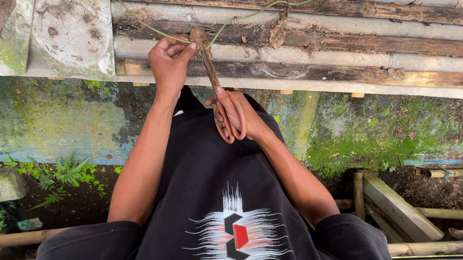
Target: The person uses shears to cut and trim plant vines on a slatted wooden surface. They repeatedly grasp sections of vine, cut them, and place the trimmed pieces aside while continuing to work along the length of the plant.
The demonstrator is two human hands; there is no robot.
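My left hand (169, 62) pinches a thin green vine (156, 28) that trails across a grey corrugated sheet (323, 56). My right hand (247, 119) grips the loop handles of a pair of rusty scissors (219, 96). The scissor blades point up and left, and their tips meet the vine right beside my left fingertips. The vine runs on to the upper right past a dried brown leaf (277, 34). Both forearms reach out from black sleeves.
Weathered wooden battens (375, 12) lie in the grooves of the sheet. A mossy concrete wall (373, 130) drops below its edge. Stone slabs (51, 19) sit at the left. Bamboo poles (441, 247), planks and small ferns (64, 174) lie on the dirt below.
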